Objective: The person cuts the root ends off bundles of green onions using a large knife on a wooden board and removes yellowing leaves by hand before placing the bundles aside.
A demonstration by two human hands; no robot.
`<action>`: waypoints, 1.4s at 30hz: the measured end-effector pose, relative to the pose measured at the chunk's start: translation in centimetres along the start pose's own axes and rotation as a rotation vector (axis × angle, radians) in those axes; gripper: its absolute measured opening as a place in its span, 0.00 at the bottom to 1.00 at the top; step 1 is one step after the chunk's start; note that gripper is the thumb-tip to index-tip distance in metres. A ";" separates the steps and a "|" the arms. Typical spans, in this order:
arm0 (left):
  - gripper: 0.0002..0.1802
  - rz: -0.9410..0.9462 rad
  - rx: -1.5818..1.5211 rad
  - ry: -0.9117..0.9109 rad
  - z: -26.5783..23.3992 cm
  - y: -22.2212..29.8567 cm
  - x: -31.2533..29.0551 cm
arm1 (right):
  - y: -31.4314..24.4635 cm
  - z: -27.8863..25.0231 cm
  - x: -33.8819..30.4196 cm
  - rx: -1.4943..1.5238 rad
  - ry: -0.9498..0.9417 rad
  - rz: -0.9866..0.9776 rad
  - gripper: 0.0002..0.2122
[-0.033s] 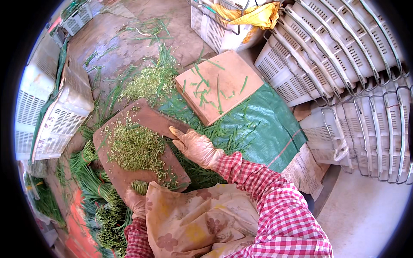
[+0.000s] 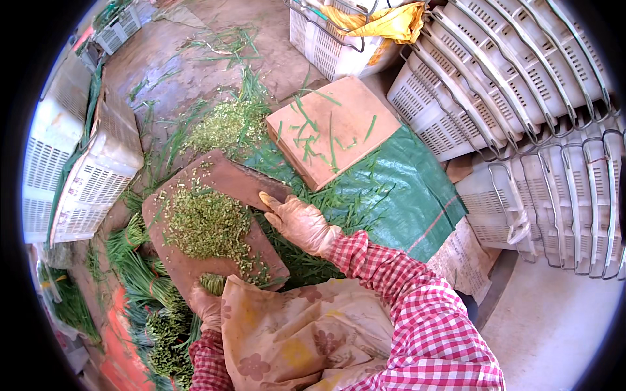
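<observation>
A brown cutting board (image 2: 189, 257) lies tilted across the work spot, bearing a heap of finely chopped green stalk bits (image 2: 207, 225). My right hand (image 2: 303, 225), in a pale glove, is closed round the handle end of a wide, brown-stained cleaver (image 2: 241, 184). Its blade reaches over the board's upper right, past the heap. At the board's near edge my left hand (image 2: 206, 305) is closed round a bundle of green stalks (image 2: 212, 283), whose cut ends face the heap. Part of that hand and bundle is hidden by the flowered apron (image 2: 306, 326).
Tied green stalk bundles (image 2: 163, 326) lie left of the board. Beyond it are a pale clippings pile (image 2: 222, 127) and a tan block (image 2: 339, 130) on a green sheet (image 2: 417, 189). White crates stand at left (image 2: 104, 169) and stacked at right (image 2: 495, 72).
</observation>
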State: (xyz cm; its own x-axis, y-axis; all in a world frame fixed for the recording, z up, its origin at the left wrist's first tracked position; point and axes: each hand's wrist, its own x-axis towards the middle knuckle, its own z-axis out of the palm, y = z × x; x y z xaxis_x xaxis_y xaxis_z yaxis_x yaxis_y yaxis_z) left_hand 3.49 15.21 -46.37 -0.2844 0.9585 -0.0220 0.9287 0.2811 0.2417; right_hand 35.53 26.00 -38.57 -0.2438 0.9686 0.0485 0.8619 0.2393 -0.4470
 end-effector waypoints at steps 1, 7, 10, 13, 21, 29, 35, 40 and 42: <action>0.38 -0.005 -0.019 0.018 -0.5 -0.2 0.0 | 0.3 0.8 -0.2 -0.046 0.019 -0.030 0.23; 0.43 0.137 -0.180 0.173 -2.4 2.4 0.6 | 1.4 4.1 -2.8 0.140 0.153 -0.131 0.24; 0.46 0.028 0.045 -0.023 -3.8 2.5 0.8 | 0.3 5.2 -0.8 0.045 0.087 -0.003 0.24; 0.48 -0.096 0.140 -0.192 -4.0 1.9 0.7 | -2.3 5.9 1.6 0.022 0.080 0.043 0.25; 0.43 -0.085 0.062 -0.228 -4.4 2.2 0.3 | -5.9 8.6 0.6 -0.053 -0.075 -0.390 0.33; 0.34 0.041 -0.214 -0.190 -6.9 1.4 -1.5 | -7.9 9.0 -0.3 -0.280 -0.475 -0.404 0.31; 0.37 0.329 -0.346 0.067 -13.9 -1.2 -4.4 | -10.8 6.4 -2.0 -0.053 -0.531 -0.099 0.25; 0.48 0.849 -0.164 0.399 -29.9 4.7 -4.8 | -13.4 -4.1 -4.9 1.238 -0.666 0.154 0.28; 0.45 0.956 0.087 0.241 -33.1 9.7 -7.2 | -12.3 -8.2 -6.3 1.860 -1.082 0.092 0.32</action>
State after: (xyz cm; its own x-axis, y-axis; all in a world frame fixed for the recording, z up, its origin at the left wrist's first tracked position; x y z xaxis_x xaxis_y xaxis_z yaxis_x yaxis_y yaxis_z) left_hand 6.70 9.45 -11.77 0.5627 0.7509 0.3458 0.8041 -0.5943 -0.0181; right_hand 30.11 17.53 -26.03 -0.9087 0.4022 -0.1115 -0.2702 -0.7707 -0.5771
